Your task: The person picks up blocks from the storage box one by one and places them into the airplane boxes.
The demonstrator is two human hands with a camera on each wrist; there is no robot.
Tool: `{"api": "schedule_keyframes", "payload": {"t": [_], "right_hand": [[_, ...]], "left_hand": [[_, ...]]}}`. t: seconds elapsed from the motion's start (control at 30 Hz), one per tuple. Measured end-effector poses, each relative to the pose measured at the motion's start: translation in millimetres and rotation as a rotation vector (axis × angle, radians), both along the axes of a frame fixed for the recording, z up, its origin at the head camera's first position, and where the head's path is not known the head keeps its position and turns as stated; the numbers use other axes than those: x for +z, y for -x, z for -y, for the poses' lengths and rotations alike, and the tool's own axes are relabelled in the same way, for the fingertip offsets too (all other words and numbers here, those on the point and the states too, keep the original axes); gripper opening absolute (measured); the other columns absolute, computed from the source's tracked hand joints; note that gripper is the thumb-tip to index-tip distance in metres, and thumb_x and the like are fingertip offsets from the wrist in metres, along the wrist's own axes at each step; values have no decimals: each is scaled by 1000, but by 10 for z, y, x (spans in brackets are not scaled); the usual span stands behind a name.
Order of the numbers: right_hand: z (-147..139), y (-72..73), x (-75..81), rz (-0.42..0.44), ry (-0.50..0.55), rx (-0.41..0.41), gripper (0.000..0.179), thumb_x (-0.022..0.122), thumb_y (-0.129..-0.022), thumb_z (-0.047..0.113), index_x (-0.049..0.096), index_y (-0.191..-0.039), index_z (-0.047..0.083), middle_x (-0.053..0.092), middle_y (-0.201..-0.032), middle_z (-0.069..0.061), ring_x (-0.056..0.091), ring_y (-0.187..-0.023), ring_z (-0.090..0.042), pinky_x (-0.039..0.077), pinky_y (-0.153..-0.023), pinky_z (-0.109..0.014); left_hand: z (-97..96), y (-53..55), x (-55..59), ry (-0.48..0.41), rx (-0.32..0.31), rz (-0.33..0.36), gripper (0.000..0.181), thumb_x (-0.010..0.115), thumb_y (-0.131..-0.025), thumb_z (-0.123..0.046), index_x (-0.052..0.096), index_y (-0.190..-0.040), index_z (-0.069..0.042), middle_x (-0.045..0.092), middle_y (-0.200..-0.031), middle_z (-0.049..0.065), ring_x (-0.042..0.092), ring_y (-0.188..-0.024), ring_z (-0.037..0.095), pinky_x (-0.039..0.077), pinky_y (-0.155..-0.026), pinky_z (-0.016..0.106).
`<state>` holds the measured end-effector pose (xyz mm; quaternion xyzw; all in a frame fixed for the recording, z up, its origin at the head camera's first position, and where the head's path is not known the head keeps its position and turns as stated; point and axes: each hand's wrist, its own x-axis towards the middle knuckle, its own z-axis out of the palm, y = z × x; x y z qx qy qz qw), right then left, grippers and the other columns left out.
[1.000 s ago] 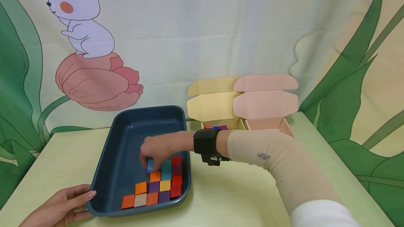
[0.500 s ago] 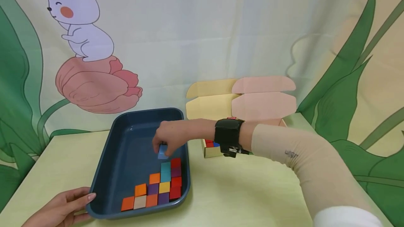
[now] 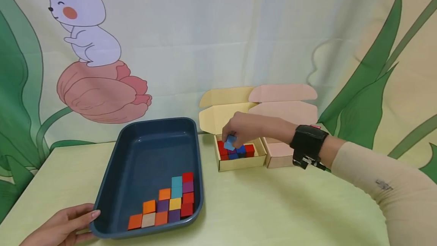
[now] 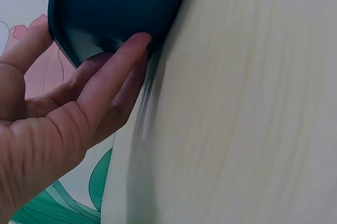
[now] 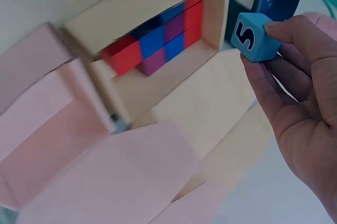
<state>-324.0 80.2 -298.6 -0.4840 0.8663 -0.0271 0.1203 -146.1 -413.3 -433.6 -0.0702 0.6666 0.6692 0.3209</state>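
Over the yellow box [image 3: 241,164], the right hand [image 3: 241,126] pinches a light-blue cube [image 3: 230,143] marked 5. The left hand [image 3: 63,225] grips the navy tray [image 3: 146,158] by one corner.

Centre frame, a light-blue block [image 3: 230,144] bearing a dark, white-edged 5 [image 5: 245,37] shows against a pale-yellow box [image 3: 242,164] of red, blue and purple cubes [image 3: 250,150], with a pink box [image 3: 278,162] to its right. At lower left, a dark-blue tray [image 3: 146,155] carries blocks [image 3: 135,221] in orange, beige, purple, yellow, teal and red on a pale yellow-green tabletop [image 3: 259,208]. Behind, a pale backdrop [image 3: 191,29] is printed with a white, orange-cheeked rabbit [image 3: 99,46], a pink flower [image 3: 99,92] and green leaves [image 3: 368,105]. At right, a beige sleeve [image 3: 399,196] and black wristband [image 3: 308,139].
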Motion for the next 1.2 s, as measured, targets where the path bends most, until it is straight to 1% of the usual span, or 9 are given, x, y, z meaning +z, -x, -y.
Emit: {"api": "schedule_keyframes", "payload": {"t": [0.17, 0.3, 0.47, 0.6, 0.7, 0.8, 0.87, 1.03, 1.2], "right_hand": [[-239, 23, -41, 32, 14, -46, 25, 68, -86, 6, 76, -110, 10, 61, -79, 7, 41, -60, -6, 36, -56, -18], [-301, 36, -76, 33, 22, -54, 23, 71, -86, 7, 76, -109, 11, 64, -82, 6, 42, -62, -6, 37, -58, -19], [-334, 70, -117, 57, -5, -68, 21, 72, -88, 6, 77, -108, 12, 69, -90, 5, 49, -68, -8, 44, -63, -20], [-362, 122, -130, 75, -53, -73, 22, 73, -88, 5, 77, -108, 13, 73, -103, 4, 64, -86, -14, 55, -76, -24], [-362, 180, -158, 100, -87, -48, 22, 73, -88, 5, 77, -108, 12, 71, -109, 1, 66, -98, -18, 58, -84, -28], [-332, 226, -201, 157, -127, -24, 23, 74, -88, 4, 78, -109, 10, 68, -110, -2, 64, -96, -19, 57, -84, -27], [-313, 250, -253, 181, -166, -10, 23, 74, -89, 5, 78, -110, 10, 66, -109, -3, 61, -94, -17, 55, -83, -26], [-252, 313, -375, 175, -245, 7, 21, 76, -91, 9, 77, -112, 13, 65, -108, -1, 57, -92, -15, 54, -82, -24], [-196, 334, -411, 193, -283, 5, 20, 77, -91, 11, 76, -111, 13, 67, -106, 1, 57, -91, -14, 54, -83, -24]], "left_hand": [[-45, -4, 18, 58, 24, 16, 85, 53, -109, -26, -2, -146, 26, 58, -130, 25, 69, -110, 28, 52, -102, 52], [-56, -22, 16, 100, 42, 25, 88, 54, -108, -29, -3, -146, 26, 53, -134, 33, 69, -110, 29, 53, -100, 52], [-19, -17, 8, 51, 32, 26, 86, 55, -107, -26, -1, -147, 25, 59, -131, 23, 68, -111, 28, 52, -102, 52], [13, -17, 9, -24, 6, 26, 81, 52, -109, -23, -1, -147, 25, 60, -129, 13, 68, -113, 27, 50, -105, 52], [26, -28, 11, -67, -7, 22, 73, 49, -110, -21, 6, -147, 25, 60, -127, 9, 67, -114, 26, 49, -106, 51], [29, -33, 14, -76, 3, 26, 67, 50, -110, -20, 15, -146, 24, 61, -125, 7, 68, -113, 27, 50, -105, 51], [16, -26, 11, -62, 12, 29, 69, 51, -109, -21, 14, -147, 24, 61, -125, 8, 68, -113, 27, 50, -104, 51], [-17, -29, 30, -46, 20, 28, 71, 49, -110, -20, 9, -147, 25, 61, -125, 7, 68, -112, 27, 51, -104, 51], [-4, -25, 41, -53, 23, 30, 67, 50, -110, -19, 15, -146, 24, 62, -124, 7, 68, -112, 28, 50, -104, 51]]}}
